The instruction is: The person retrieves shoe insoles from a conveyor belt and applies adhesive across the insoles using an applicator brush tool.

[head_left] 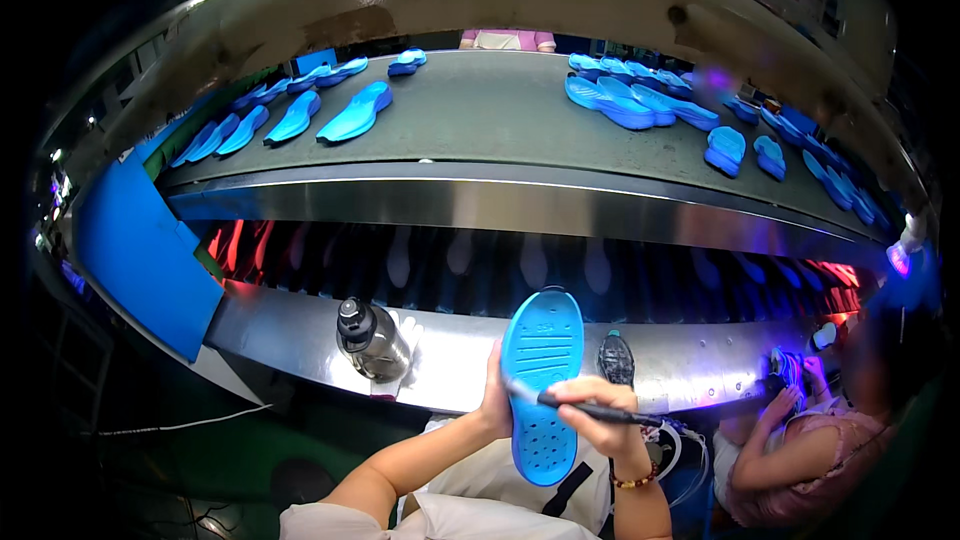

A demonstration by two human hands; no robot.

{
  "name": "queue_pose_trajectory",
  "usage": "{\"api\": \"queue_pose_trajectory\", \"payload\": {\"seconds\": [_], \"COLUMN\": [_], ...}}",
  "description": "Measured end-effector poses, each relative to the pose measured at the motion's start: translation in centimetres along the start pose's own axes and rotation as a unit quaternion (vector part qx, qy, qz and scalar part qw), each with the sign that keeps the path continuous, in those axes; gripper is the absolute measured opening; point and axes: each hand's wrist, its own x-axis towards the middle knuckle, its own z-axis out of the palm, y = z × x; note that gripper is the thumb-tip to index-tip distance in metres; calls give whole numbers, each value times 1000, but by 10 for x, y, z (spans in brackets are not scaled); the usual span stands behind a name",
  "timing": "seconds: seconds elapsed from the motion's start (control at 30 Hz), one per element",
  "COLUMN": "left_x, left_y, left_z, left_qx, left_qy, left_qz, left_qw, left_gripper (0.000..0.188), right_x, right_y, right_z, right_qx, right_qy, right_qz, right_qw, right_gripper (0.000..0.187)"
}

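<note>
A bright blue shoe sole (545,335) stands nearly upright before me, its grooved and hole-dotted face toward me. My left hand (494,398) is closed on its left edge, about halfway up. In my right hand (604,412) is a slim black-handled brush (600,411), pinched between fingers and thumb. Its pale, blurred tip lies over the middle of the sole, near the left edge; I cannot tell whether it touches. Thin pale tubing or cable hangs close by the handle's rear end. Some of the sole's lower right side is covered by my right hand.
A dark bottle (371,342) and a black sole-shaped piece (616,357) stand on the metal ledge (290,340). Beyond, a conveyor belt (480,120) carries several blue soles (357,113). Red light glows under it. A co-worker (800,455) sits at the right, handling something under purple light.
</note>
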Motion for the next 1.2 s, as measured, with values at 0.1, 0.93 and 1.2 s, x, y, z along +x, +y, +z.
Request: {"api": "queue_pose_trajectory", "payload": {"seconds": [0.1,0.93,1.2], "left_x": [-1,9,12], "left_y": [2,32,46], "left_z": [-3,26,14], "left_qx": [26,-72,-59], "left_qy": [-15,-92,-108], "left_qz": [7,160,206], "left_qw": [1000,980,971], "left_gripper": [94,101,96], "right_x": [-5,-11,-26], "right_y": [1,-9,-4], "right_z": [-14,-28,-34], "right_qx": [175,37,119], "right_qy": [72,-50,-95], "right_qz": [93,-33,4], "right_qw": [978,998,988], "right_gripper": [18,23,20]}}
